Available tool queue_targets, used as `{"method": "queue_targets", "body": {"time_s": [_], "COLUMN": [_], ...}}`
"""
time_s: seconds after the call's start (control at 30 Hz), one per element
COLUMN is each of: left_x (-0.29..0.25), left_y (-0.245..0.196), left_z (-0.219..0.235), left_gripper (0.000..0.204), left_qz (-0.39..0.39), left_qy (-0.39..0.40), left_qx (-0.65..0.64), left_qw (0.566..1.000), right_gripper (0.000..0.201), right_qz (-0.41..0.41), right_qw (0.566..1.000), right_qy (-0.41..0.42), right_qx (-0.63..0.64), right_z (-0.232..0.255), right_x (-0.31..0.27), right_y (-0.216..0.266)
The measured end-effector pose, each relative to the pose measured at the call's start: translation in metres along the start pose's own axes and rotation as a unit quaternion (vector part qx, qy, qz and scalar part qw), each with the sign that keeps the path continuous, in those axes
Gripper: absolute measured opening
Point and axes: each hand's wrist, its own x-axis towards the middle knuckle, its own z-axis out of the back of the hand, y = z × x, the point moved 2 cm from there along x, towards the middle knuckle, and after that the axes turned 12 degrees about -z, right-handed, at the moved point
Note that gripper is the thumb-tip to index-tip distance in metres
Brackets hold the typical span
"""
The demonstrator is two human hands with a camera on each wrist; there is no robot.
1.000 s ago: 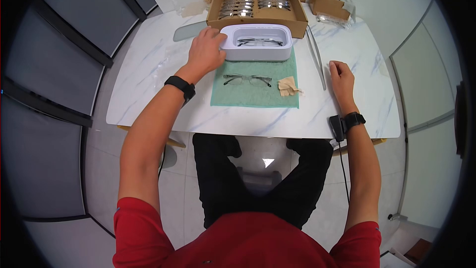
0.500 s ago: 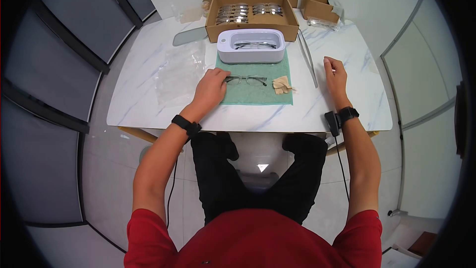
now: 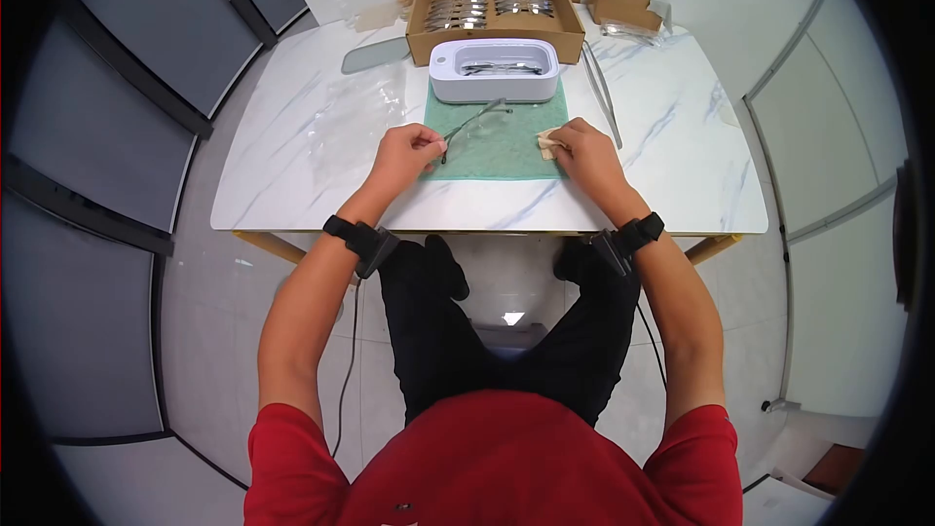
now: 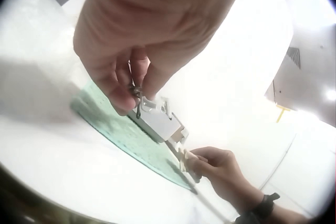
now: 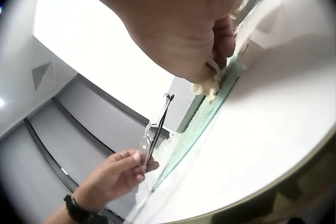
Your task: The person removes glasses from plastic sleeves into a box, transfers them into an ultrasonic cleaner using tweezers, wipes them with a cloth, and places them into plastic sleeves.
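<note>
My left hand [image 3: 402,158] pinches one end of a pair of clear-lensed glasses [image 3: 475,121], raised and tilted above the left part of the green cloth [image 3: 487,168]. In the right wrist view the glasses [image 5: 157,128] stand up from the left hand's [image 5: 119,174] fingertips. The right hand [image 3: 594,161] grips a crumpled beige cloth [image 3: 547,144] at the green cloth's right edge; the left wrist view also shows this beige cloth [image 4: 185,162] between its fingers. Behind the green cloth is a white cleaner tub [image 3: 495,89] with more glasses [image 3: 502,68] inside.
A cardboard box [image 3: 497,44] of several glasses stands behind the tub, with a smaller box [image 3: 623,5] to its right. Long metal tweezers [image 3: 602,97] lie right of the tub. A grey lid [image 3: 375,56] and a clear plastic bag [image 3: 355,127] lie on the left.
The left hand has taken hold of the glasses and lifted them off the green cloth. My right hand has moved left from the table's right side and taken the beige cloth.
</note>
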Motion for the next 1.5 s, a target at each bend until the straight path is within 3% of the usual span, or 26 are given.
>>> {"method": "queue_targets", "body": {"time_s": [0.03, 0.1, 0.13, 0.2, 0.3, 0.47, 0.57, 0.6, 0.7, 0.83, 0.9, 0.93, 0.97, 1.0, 1.07, 1.13, 1.17, 1.23, 1.27, 1.33, 1.37, 1.43, 1.5], "left_x": [-0.004, -0.011, -0.015, -0.02, -0.026, -0.038, -0.04, -0.042, -0.05, -0.053, -0.059, -0.061, -0.062, -0.064, -0.064, -0.065, -0.066, -0.067, -0.068, -0.066, -0.065, -0.064, -0.065], "left_y": [0.0, -0.009, -0.012, -0.021, -0.034, -0.05, -0.045, -0.045, -0.047, -0.043, -0.041, -0.039, -0.038, -0.038, -0.038, -0.04, -0.041, -0.041, -0.04, -0.039, -0.039, -0.039, -0.038], "left_z": [0.0, -0.002, -0.005, -0.014, -0.03, -0.035, -0.038, -0.04, -0.042, -0.044, -0.044, -0.046, -0.047, -0.047, -0.051, -0.055, -0.057, -0.058, -0.058, -0.055, -0.054, -0.054, -0.056], "left_gripper": [0.018, 0.018, 0.019, 0.019, 0.018, 0.016, 0.019, 0.019, 0.018, 0.017, 0.016, 0.016, 0.016, 0.016, 0.015, 0.015, 0.015, 0.015, 0.015, 0.015, 0.014, 0.014, 0.013], "left_qz": [0.064, 0.075, 0.085, 0.102, 0.112, 0.095, 0.092, 0.093, 0.091, 0.058, 0.063, 0.084, 0.104, 0.104, 0.117, 0.123, 0.13, 0.122, 0.112, 0.11, 0.107, 0.113, 0.118], "left_qy": [-0.015, -0.028, -0.038, -0.039, -0.038, -0.043, -0.087, -0.086, -0.075, -0.055, -0.048, -0.058, -0.068, -0.069, -0.054, -0.038, -0.023, -0.01, 0.001, 0.0, 0.002, -0.006, -0.014], "left_qx": [-0.114, -0.14, -0.165, -0.198, -0.249, -0.284, -0.286, -0.287, -0.272, -0.276, -0.281, -0.331, -0.38, -0.38, -0.446, -0.451, -0.455, -0.454, -0.454, -0.446, -0.437, -0.439, -0.439], "left_qw": [0.991, 0.987, 0.982, 0.974, 0.961, 0.953, 0.95, 0.95, 0.955, 0.958, 0.957, 0.938, 0.917, 0.916, 0.886, 0.883, 0.881, 0.883, 0.884, 0.888, 0.893, 0.892, 0.891], "right_gripper": [0.02, 0.02, 0.02, 0.023, 0.027, 0.031, 0.029, 0.029, 0.024, 0.022, 0.017, 0.017, 0.015, 0.016, 0.02, 0.021, 0.021, 0.022, 0.022, 0.023, 0.023, 0.022, 0.021], "right_qz": [0.001, -0.05, -0.051, 0.033, 0.172, 0.109, 0.206, 0.205, 0.083, 0.074, 0.002, 0.004, -0.086, -0.176, -0.206, -0.25, -0.253, -0.233, -0.234, -0.246, -0.248, -0.251, -0.245], "right_qw": [1.0, 0.99, 0.99, 0.976, 0.975, 0.977, 0.967, 0.967, 0.972, 0.976, 0.945, 0.945, 0.918, 0.871, 0.783, 0.68, 0.678, 0.566, 0.566, 0.599, 0.598, 0.657, 0.656], "right_qy": [0.001, -0.079, -0.078, -0.098, -0.113, -0.142, -0.139, -0.138, -0.195, -0.176, -0.246, -0.245, -0.206, -0.162, -0.083, -0.014, -0.016, 0.036, 0.036, 0.12, 0.122, 0.12, 0.099], "right_qx": [0.001, 0.105, 0.104, 0.193, 0.087, 0.119, 0.065, 0.064, 0.105, 0.106, 0.215, 0.217, 0.327, 0.429, 0.581, 0.689, 0.69, 0.79, 0.79, 0.753, 0.752, 0.7, 0.707], "right_z": [0.0, 0.005, 0.003, -0.005, -0.029, -0.021, -0.019, -0.016, -0.002, -0.002, -0.001, -0.001, 0.0, -0.002, -0.019, -0.03, -0.031, -0.035, -0.035, -0.037, -0.037, -0.036, -0.034], "right_x": [-0.001, -0.006, -0.009, -0.017, -0.023, -0.005, -0.017, -0.013, 0.002, 0.005, 0.01, 0.007, 0.001, -0.008, -0.02, -0.026, -0.026, -0.023, -0.024, -0.029, -0.03, -0.031, -0.028], "right_y": [0.006, 0.027, 0.04, 0.073, 0.098, 0.098, 0.108, 0.104, 0.084, 0.074, 0.055, 0.057, 0.057, 0.056, 0.059, 0.066, 0.064, 0.062, 0.062, 0.065, 0.065, 0.065, 0.07]}}
